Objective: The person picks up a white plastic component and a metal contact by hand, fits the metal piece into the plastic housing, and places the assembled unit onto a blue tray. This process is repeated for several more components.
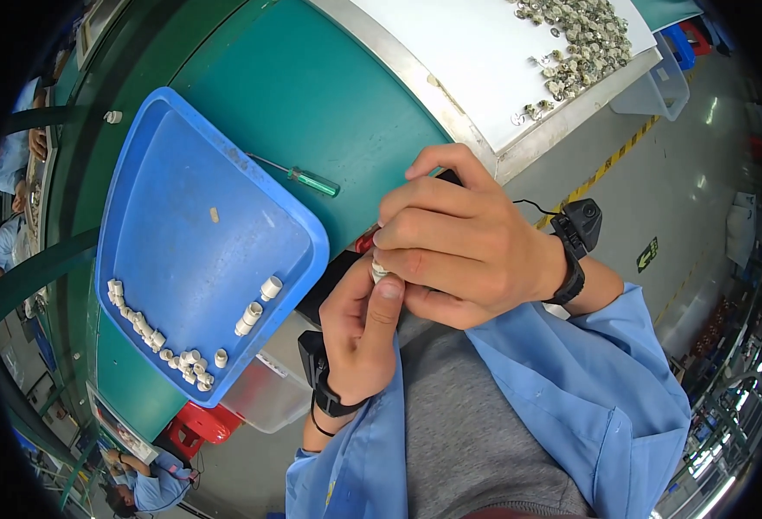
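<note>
My left hand is closed, thumb and fingers pinching a small whitish cylindrical part, mostly covered by fingers. Over it, my right hand has its fingers curled down against the same part. A black piece shows behind the right index finger; whether that hand grips it is hidden. To the left stands a blue tray. Short white cylinders lie near its right side, and several more are gathered along its near edge. A screwdriver with a green handle rests beside the tray.
On the green table, a white board with a metal rim bears a heap of small metal-and-cream parts. A clear bin and a red stool stand below the table. Other people in blue work at the far left.
</note>
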The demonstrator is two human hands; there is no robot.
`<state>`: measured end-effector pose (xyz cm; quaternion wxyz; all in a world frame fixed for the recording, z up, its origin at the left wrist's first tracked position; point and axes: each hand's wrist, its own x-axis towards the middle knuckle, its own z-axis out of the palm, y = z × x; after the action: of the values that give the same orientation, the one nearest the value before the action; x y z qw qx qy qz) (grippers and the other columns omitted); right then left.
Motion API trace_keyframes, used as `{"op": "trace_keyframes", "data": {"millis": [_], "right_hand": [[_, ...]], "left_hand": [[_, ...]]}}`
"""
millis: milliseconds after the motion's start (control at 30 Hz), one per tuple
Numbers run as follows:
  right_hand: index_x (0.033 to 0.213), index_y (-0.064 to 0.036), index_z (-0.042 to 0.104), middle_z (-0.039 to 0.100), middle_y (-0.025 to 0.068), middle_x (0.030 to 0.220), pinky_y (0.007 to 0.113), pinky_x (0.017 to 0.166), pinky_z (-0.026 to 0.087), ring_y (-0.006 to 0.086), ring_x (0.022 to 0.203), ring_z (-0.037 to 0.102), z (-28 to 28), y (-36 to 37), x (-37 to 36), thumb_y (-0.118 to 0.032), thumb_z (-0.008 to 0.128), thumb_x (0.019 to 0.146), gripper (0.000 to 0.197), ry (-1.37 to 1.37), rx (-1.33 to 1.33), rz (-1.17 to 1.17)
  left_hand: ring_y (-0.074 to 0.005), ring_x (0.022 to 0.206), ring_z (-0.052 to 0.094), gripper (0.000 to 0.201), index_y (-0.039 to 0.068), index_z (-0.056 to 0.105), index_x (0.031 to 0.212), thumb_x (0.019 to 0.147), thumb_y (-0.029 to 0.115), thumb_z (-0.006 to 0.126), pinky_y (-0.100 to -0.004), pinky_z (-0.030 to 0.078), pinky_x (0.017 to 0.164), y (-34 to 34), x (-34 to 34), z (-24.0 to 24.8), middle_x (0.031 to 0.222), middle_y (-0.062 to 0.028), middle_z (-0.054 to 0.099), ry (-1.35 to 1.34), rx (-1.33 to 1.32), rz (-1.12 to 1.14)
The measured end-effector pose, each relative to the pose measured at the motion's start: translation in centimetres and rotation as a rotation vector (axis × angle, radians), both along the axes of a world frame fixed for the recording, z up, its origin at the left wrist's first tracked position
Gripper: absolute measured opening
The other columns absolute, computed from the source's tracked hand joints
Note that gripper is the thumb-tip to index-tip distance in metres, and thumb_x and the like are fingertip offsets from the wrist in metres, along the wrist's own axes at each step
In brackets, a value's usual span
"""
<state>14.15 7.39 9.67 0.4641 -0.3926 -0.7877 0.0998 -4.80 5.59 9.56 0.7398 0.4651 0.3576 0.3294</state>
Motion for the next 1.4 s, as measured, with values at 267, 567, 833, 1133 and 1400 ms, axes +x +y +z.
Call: {"op": "trace_keyframes", "data": {"millis": [267, 567, 833, 1133, 1400], "right_hand": [[0.093, -0.0069, 0.071, 0.067, 0.0043, 0.097, 0.042, 0.084, 0.044, 0.0209, 0.084, 0.066, 0.3, -1.0, 0.4, -0.010, 0.076, 0.065, 0.029, 0.031, -0.119, -0.098], [0.106, -0.0011, 0.068, 0.069, 0.0134, 0.108, 0.038, 0.077, 0.052, 0.0283, 0.087, 0.067, -8.3, -4.9, -0.9, -0.010, 0.079, 0.075, 0.034, 0.246, -0.478, -0.219], [0.110, 0.0027, 0.067, 0.069, 0.0171, 0.101, 0.038, 0.077, 0.054, 0.0312, 0.087, 0.068, -10.9, -5.9, -0.5, -0.011, 0.079, 0.079, 0.036, 0.339, -0.773, -0.245], [0.109, 0.0032, 0.066, 0.070, 0.0164, 0.100, 0.040, 0.083, 0.054, 0.0339, 0.090, 0.068, -11.7, -4.6, -0.9, -0.010, 0.078, 0.079, 0.036, 0.232, -0.536, -0.191], [0.105, 0.0010, 0.067, 0.070, 0.0153, 0.096, 0.040, 0.079, 0.055, 0.0330, 0.086, 0.067, -12.7, -3.8, -0.4, -0.017, 0.079, 0.080, 0.033, 0.089, -0.409, -0.184]], "left_hand": [[-0.0133, 0.098, 0.056, 0.035, -0.005, 0.058, 0.121, 0.108, 0.024, 0.045, -0.0286, 0.045, 0.089, 0.1, 1.2, 0.3, 0.107, -0.0076, 0.061, -0.121, -0.125, 0.052], [-0.0149, 0.094, 0.052, 0.036, 0.000, 0.058, 0.117, 0.108, 0.032, 0.045, -0.0303, 0.041, 0.082, -1.2, 1.7, -7.5, 0.107, -0.0070, 0.058, -0.259, -0.532, 0.072], [-0.0155, 0.100, 0.050, 0.037, 0.003, 0.057, 0.118, 0.108, 0.036, 0.044, -0.0324, 0.040, 0.089, -1.7, 2.4, -10.6, 0.111, -0.0048, 0.055, -0.418, -0.577, 0.094], [-0.0172, 0.119, 0.047, 0.034, 0.007, 0.050, 0.116, 0.108, 0.039, 0.040, -0.0363, 0.035, 0.108, -1.8, 2.7, -12.6, 0.116, -0.0044, 0.051, -0.645, -0.635, 0.057], [-0.0189, 0.114, 0.050, 0.039, 0.005, 0.055, 0.110, 0.109, 0.039, 0.036, -0.0379, 0.036, 0.106, -2.0, 3.1, -13.3, 0.113, -0.0070, 0.056, -0.737, -0.694, 0.109]]}}
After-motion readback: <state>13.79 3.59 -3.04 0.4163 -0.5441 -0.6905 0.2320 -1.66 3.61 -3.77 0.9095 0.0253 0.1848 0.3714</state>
